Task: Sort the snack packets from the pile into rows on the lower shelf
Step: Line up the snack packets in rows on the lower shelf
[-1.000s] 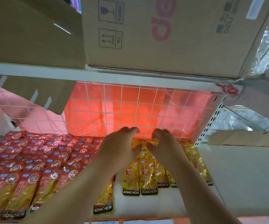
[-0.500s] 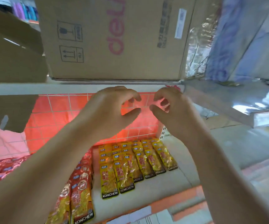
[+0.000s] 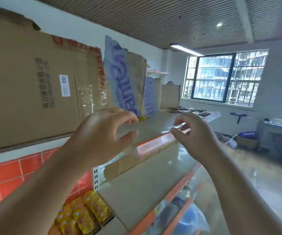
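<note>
Snack packets (image 3: 86, 212) well below both hands (image 3: 101, 136)

A large cardboard box (image 3: 26, 92) with red print and a white label stands behind and to the left of the left hand (image 3: 101, 134). Blue-printed cardboard sheets (image 3: 123, 77) lean just above that hand. Far beyond the right hand (image 3: 196, 136) is a barred window (image 3: 221, 77), with a strip light (image 3: 186, 49) higher up. An orange gridded back panel (image 3: 6, 177) shows below the left hand.
</note>
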Demonstrator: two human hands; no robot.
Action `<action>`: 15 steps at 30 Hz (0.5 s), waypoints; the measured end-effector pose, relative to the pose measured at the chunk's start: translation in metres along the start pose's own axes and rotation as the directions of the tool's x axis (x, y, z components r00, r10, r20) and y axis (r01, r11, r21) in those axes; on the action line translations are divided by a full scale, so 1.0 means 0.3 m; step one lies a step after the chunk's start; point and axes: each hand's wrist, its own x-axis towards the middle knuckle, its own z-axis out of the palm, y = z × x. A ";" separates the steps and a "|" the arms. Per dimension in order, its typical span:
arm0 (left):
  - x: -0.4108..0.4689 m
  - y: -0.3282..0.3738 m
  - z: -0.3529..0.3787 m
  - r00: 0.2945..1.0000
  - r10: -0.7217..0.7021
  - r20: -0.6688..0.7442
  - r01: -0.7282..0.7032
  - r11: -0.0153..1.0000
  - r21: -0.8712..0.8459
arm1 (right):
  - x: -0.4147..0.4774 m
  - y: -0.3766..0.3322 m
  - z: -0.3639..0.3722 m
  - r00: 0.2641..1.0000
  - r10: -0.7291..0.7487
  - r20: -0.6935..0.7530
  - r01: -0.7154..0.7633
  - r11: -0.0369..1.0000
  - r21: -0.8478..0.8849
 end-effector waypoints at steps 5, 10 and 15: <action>0.204 0.234 0.171 0.997 0.076 0.019 -0.076 0.997 0.014 | -0.027 0.307 -0.281 0.995 0.080 -0.067 -0.085 0.993 -0.077; 0.380 0.405 0.371 0.997 0.055 0.063 -0.057 0.998 0.039 | -0.023 0.534 -0.490 0.997 0.083 -0.002 -0.082 0.984 -0.161; 0.519 0.519 0.507 0.987 0.035 0.156 -0.046 0.997 0.063 | -0.010 0.666 -0.641 0.998 0.055 0.027 -0.049 0.980 -0.192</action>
